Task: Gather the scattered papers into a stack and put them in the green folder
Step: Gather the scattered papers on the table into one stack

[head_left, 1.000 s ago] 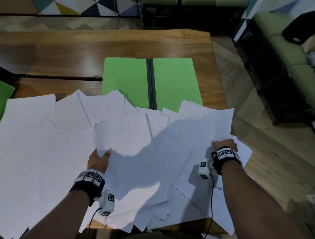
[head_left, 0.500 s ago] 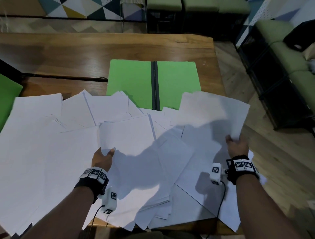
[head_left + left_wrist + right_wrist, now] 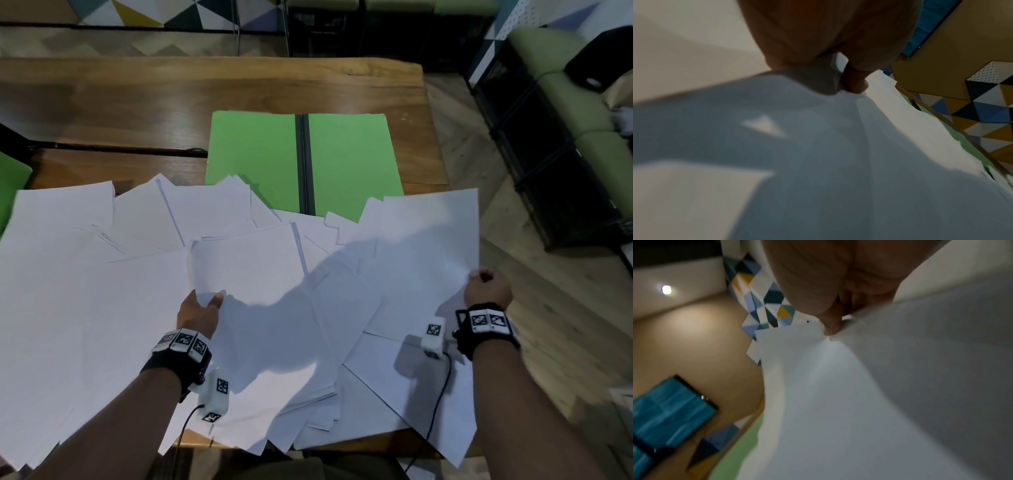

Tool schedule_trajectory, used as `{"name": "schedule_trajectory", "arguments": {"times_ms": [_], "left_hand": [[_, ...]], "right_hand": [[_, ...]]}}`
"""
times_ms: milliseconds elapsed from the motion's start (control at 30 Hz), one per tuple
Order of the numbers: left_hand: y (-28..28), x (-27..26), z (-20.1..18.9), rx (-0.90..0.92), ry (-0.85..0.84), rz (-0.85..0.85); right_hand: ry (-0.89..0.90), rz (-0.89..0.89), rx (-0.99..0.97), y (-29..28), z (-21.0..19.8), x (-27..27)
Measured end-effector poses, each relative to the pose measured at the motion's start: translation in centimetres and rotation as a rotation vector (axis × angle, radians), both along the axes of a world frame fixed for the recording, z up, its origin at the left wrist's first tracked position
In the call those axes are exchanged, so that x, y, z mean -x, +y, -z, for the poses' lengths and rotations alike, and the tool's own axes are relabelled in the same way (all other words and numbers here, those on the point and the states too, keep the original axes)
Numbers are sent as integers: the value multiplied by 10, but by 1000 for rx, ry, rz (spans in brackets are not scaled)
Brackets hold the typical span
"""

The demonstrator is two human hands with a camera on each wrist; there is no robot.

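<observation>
Several white sheets (image 3: 85, 274) lie scattered over the near half of the wooden table (image 3: 205, 92). The green folder (image 3: 253, 154) lies open and flat behind them, its near edge under some sheets. My left hand (image 3: 200, 310) pinches the near edge of one sheet (image 3: 246, 263) in the middle, thumb on top (image 3: 855, 81). My right hand (image 3: 488, 289) pinches the near right corner of another sheet (image 3: 428, 240), lifted off the pile; in the right wrist view the fingers (image 3: 830, 324) clamp its edge.
The table's right edge (image 3: 435, 137) runs just past the folder, with wooden floor beyond. Green sofas (image 3: 582, 113) and a dark frame stand at the right. A green chair part (image 3: 10, 185) shows at the far left. Some sheets overhang the near table edge.
My right hand has moved right and slightly away from me, lifting its sheet off the pile and swinging it toward the table's right edge. The left hand has kept its hold in place.
</observation>
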State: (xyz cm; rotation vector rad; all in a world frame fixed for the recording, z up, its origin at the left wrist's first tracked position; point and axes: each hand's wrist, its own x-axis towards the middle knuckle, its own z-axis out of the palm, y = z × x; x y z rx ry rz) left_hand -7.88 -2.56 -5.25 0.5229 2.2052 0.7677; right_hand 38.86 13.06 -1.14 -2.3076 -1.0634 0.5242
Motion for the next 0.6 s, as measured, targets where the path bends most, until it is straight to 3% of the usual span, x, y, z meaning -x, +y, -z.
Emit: {"name": "schedule_trajectory", "arguments": {"times_ms": [67,200,333,433,600], "left_hand": [[0,2,2,14,-3,6],[1,4,2,32,7,23],[1,3,2,17,19,24],[0,3,3,8,28,20],[2,1,-1,2,23,30]], "right_hand": [[-25,-82,27,8,-7,-17],[-168,-446,245,4,-7,-51],[-166,-701,420,-23,9,-56],[-172,-770,505,-36,14,-36],[-324,-777,564,-50,14,2]]}}
